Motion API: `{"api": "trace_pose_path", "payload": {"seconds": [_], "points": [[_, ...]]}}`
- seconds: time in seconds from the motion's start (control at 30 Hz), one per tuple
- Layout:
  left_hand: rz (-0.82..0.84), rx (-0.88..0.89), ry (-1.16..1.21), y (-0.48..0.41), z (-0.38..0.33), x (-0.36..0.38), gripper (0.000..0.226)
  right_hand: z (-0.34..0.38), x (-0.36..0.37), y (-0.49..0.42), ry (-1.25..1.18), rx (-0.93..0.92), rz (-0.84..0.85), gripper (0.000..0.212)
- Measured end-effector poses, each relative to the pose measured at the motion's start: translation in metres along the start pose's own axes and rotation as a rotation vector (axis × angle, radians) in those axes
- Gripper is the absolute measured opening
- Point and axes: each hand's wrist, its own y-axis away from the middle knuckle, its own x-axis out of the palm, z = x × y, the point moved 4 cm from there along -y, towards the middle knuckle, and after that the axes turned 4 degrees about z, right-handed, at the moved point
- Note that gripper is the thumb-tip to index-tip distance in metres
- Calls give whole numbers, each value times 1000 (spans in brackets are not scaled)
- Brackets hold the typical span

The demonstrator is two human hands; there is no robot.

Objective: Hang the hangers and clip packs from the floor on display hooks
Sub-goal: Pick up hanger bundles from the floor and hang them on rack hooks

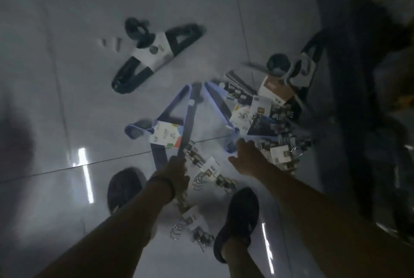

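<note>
Plainly, tangling is the hazard: the left hand (178, 173) is curled round an arm of the blue hangers (190, 107), which overlap the heap of clip packs (280, 150) toward the floor's (67, 76) right edge. Lifting could drag hooked packs along and spill them. The right hand (245, 159) reaches with straight fingers, holding nothing, at the heap; the dark hangers (156, 51) lie well apart

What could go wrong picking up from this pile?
1. The left grip holds a dark hanger bar crossing the lilac hangers; lifting may drag them along.
2. The right grip reaches, open, into overlapping clip packs; several could snag together.
3. A clip pack lies near the shoe; easily stepped on.
</note>
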Motion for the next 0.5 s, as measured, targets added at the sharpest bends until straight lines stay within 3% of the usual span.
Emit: {"api": "trace_pose_path", "payload": {"seconds": [0.13, 0.23, 0.33, 0.5], "points": [[-24, -8, 126, -72, 15, 30, 73, -17, 55, -81, 85, 43, -25, 63], [-84, 73, 60, -98, 29, 50, 98, -23, 85, -120, -22, 93, 3, 77], [-50, 97, 7, -105, 40, 69, 99, -22, 102, -132, -43, 115, -49, 89], [-89, 170, 134, -109, 45, 69, 103, -20, 98, -119, -27, 189, -118, 70]]}}
